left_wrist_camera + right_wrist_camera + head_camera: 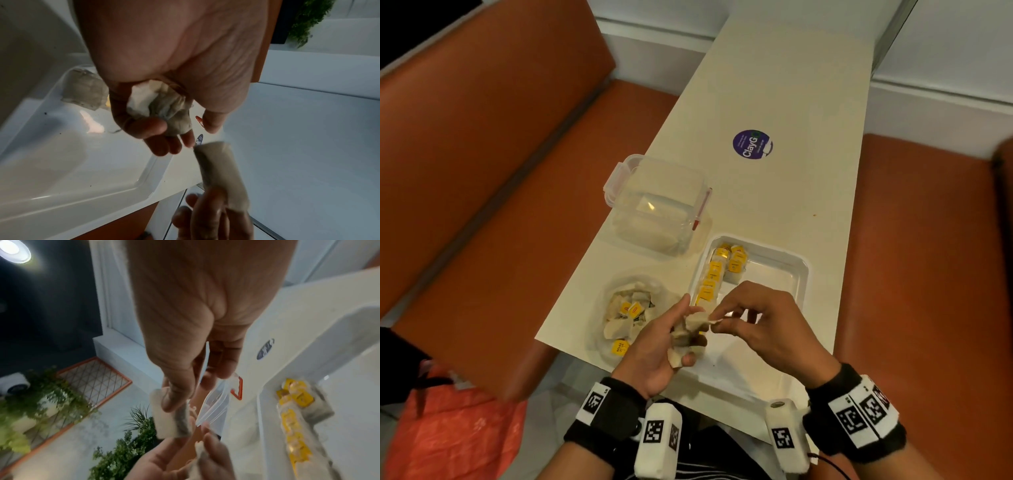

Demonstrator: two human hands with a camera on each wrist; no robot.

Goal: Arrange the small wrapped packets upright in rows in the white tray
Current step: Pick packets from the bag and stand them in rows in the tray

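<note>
My left hand [685,346] hovers over the table's near edge and grips a crumpled bunch of small beige packets [158,104]. Just to its right, my right hand [717,318] pinches a single packet [170,420] by one end between thumb and fingers, close beside the bunch. The white tray [787,274] lies right behind both hands. Along its left wall several packets with yellow tags [710,277] stand in a row, and a second short row [736,262] begins at the far end. The rest of the tray floor is bare.
A clear plastic bag [626,315] with several loose packets lies left of the tray. Behind it stands a clear lidded container [657,205] with red latches. A round purple sticker [752,144] marks the narrow cream table [791,85]. Orange benches flank the table on both sides.
</note>
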